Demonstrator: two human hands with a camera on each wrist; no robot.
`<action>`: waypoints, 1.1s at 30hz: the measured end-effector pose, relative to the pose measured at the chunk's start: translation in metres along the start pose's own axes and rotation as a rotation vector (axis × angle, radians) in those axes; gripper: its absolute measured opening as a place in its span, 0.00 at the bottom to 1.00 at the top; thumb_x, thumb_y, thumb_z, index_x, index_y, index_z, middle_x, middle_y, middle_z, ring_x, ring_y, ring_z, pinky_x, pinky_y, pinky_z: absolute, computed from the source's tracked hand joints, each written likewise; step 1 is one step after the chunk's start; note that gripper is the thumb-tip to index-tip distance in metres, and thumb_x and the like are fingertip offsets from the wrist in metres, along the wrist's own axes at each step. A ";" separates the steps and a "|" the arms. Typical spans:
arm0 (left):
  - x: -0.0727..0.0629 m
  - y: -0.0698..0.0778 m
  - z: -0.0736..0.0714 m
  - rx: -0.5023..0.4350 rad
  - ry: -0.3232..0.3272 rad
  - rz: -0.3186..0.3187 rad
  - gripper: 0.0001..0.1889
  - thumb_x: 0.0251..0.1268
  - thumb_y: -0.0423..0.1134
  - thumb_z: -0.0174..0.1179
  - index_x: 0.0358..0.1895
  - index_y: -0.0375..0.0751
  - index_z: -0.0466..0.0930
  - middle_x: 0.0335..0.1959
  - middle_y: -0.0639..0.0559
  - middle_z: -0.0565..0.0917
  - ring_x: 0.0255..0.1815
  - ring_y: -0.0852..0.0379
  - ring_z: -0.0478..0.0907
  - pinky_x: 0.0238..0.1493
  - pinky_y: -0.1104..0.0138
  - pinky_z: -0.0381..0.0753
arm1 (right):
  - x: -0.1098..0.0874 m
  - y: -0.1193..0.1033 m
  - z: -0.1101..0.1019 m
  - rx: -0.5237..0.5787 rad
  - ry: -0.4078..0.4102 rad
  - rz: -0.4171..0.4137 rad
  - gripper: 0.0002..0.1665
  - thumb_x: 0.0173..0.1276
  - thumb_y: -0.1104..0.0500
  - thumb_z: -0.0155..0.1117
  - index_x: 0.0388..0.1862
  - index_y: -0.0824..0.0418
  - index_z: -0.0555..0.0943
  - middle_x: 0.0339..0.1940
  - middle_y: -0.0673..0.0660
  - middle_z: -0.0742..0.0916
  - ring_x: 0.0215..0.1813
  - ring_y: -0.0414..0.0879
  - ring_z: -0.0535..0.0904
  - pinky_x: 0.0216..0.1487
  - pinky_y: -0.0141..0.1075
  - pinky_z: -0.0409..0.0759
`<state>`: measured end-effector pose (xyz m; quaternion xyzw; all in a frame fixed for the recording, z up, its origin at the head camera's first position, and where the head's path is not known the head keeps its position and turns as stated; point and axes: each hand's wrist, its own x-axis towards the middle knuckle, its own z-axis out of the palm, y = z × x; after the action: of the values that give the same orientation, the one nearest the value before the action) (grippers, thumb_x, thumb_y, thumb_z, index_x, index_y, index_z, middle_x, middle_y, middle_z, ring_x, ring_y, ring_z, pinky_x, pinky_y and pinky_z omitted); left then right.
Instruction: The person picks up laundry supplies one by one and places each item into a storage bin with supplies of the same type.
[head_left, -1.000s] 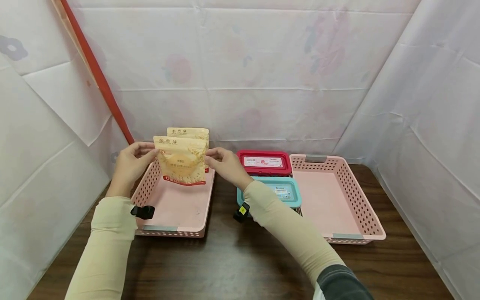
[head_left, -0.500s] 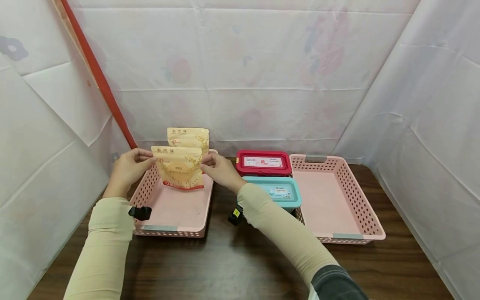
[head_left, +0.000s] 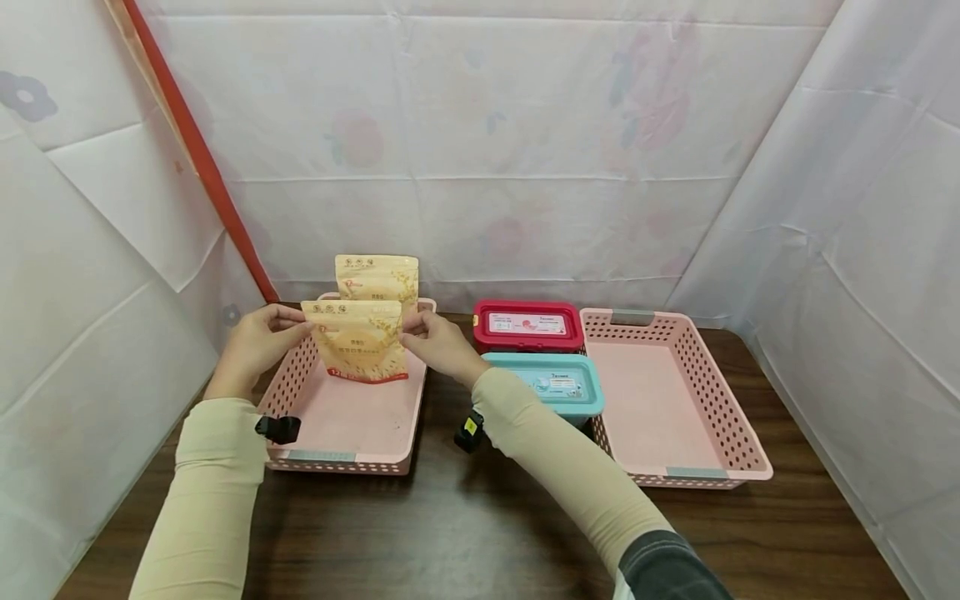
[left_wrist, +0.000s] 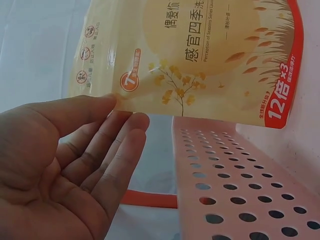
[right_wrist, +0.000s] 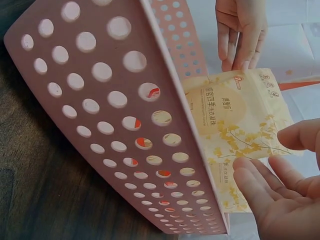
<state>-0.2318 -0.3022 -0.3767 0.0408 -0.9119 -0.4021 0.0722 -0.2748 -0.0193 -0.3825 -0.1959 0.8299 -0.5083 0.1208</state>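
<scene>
A yellow laundry-pod pouch (head_left: 358,342) with a red bottom band stands upright inside the left pink basket (head_left: 352,429), its lower edge close over the basket floor. My left hand (head_left: 255,346) pinches its left edge near the top; in the left wrist view the thumb lies at the edge of the pouch (left_wrist: 200,55). At the opposite edge my right hand (head_left: 446,343) pinches it between thumb and fingers, the hand (right_wrist: 280,190) also showing in the right wrist view. Behind stands a matching pouch (head_left: 377,277), its lower part hidden by the front one.
To the right, a red-lidded box (head_left: 527,325) and a blue-lidded box (head_left: 573,383) stand one before the other. Beside them is a second pink basket (head_left: 652,400). Dark wooden table (head_left: 420,533) lies in front, and white printed cloth (head_left: 480,150) hangs around the back and sides.
Both hands have lowered the front pouch into the left basket and brought it slightly toward me and left. More of the rear pouch now shows above it. The last half second brings little movement.
</scene>
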 end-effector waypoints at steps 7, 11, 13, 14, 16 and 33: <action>0.000 -0.004 -0.001 -0.014 -0.027 -0.001 0.25 0.74 0.51 0.58 0.59 0.32 0.74 0.55 0.31 0.80 0.53 0.39 0.77 0.46 0.55 0.77 | 0.000 0.000 0.000 -0.022 0.007 -0.002 0.17 0.74 0.52 0.63 0.56 0.60 0.78 0.47 0.51 0.83 0.48 0.43 0.79 0.49 0.36 0.79; 0.000 -0.004 0.000 -0.012 -0.036 0.006 0.26 0.73 0.51 0.59 0.60 0.31 0.74 0.56 0.31 0.79 0.55 0.37 0.75 0.49 0.52 0.76 | 0.000 -0.001 0.000 -0.026 0.003 -0.007 0.20 0.74 0.52 0.63 0.59 0.61 0.77 0.49 0.53 0.83 0.49 0.44 0.80 0.50 0.37 0.80; 0.000 -0.003 0.000 -0.013 -0.041 0.005 0.27 0.73 0.51 0.60 0.60 0.31 0.74 0.56 0.31 0.79 0.56 0.38 0.75 0.49 0.53 0.76 | 0.000 -0.001 0.000 -0.023 -0.005 -0.006 0.21 0.74 0.52 0.63 0.60 0.61 0.77 0.50 0.53 0.83 0.50 0.45 0.80 0.51 0.38 0.80; 0.000 -0.003 0.000 -0.015 -0.047 0.002 0.27 0.72 0.52 0.61 0.61 0.31 0.74 0.56 0.32 0.79 0.56 0.39 0.75 0.49 0.55 0.76 | 0.000 -0.001 0.000 -0.020 -0.009 -0.006 0.21 0.74 0.52 0.63 0.61 0.61 0.77 0.50 0.53 0.83 0.50 0.45 0.80 0.51 0.38 0.80; -0.001 -0.002 -0.001 -0.024 -0.063 -0.006 0.28 0.72 0.52 0.61 0.62 0.31 0.73 0.56 0.33 0.79 0.55 0.40 0.75 0.48 0.57 0.75 | 0.000 0.000 -0.001 -0.014 -0.013 -0.006 0.22 0.74 0.52 0.63 0.61 0.61 0.76 0.51 0.53 0.83 0.51 0.45 0.80 0.52 0.38 0.80; 0.000 0.003 -0.005 -0.086 -0.199 -0.039 0.45 0.71 0.55 0.60 0.76 0.26 0.53 0.69 0.24 0.63 0.70 0.29 0.61 0.66 0.39 0.64 | 0.000 0.003 -0.003 -0.011 -0.127 0.001 0.41 0.74 0.48 0.62 0.81 0.52 0.59 0.73 0.52 0.73 0.69 0.47 0.73 0.63 0.41 0.76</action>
<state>-0.2309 -0.3036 -0.3714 0.0150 -0.8955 -0.4441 -0.0249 -0.2768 -0.0154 -0.3839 -0.2281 0.8234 -0.4903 0.1723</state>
